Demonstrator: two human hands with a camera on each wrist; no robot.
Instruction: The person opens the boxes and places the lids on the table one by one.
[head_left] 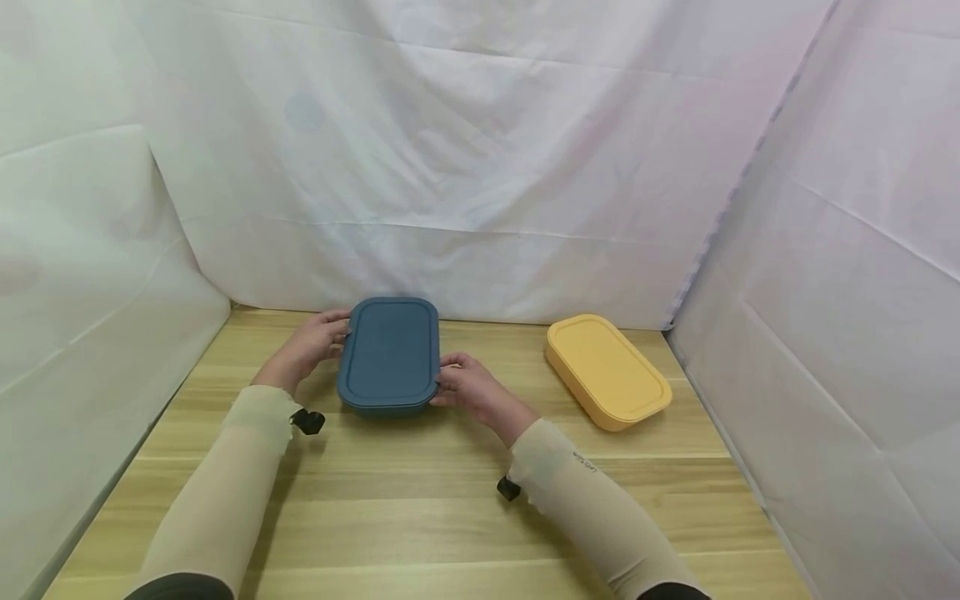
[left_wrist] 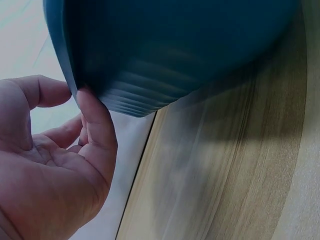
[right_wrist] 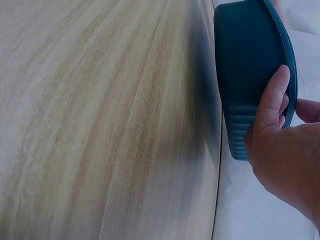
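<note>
A dark blue lidded food box [head_left: 393, 350] with rounded corners stands near the back of the wooden table, lid upward. At its left side my left hand [head_left: 309, 346] pinches the lid's rim between thumb and fingers; the left wrist view shows the fingertips [left_wrist: 92, 107] under that edge. My right hand [head_left: 474, 390] grips the opposite rim near the front right corner. In the right wrist view its fingers [right_wrist: 272, 97] lie against the box's side below the rim, with the thumb on the lid side. Ridges mark part of the box's wall.
A yellow lidded box [head_left: 609, 371] of similar shape lies at an angle to the right. White cloth [head_left: 480, 167] hangs behind the wooden table [head_left: 405, 517] and along both sides. Dark wrist straps with small black pieces [head_left: 307, 421] sit at the sleeves.
</note>
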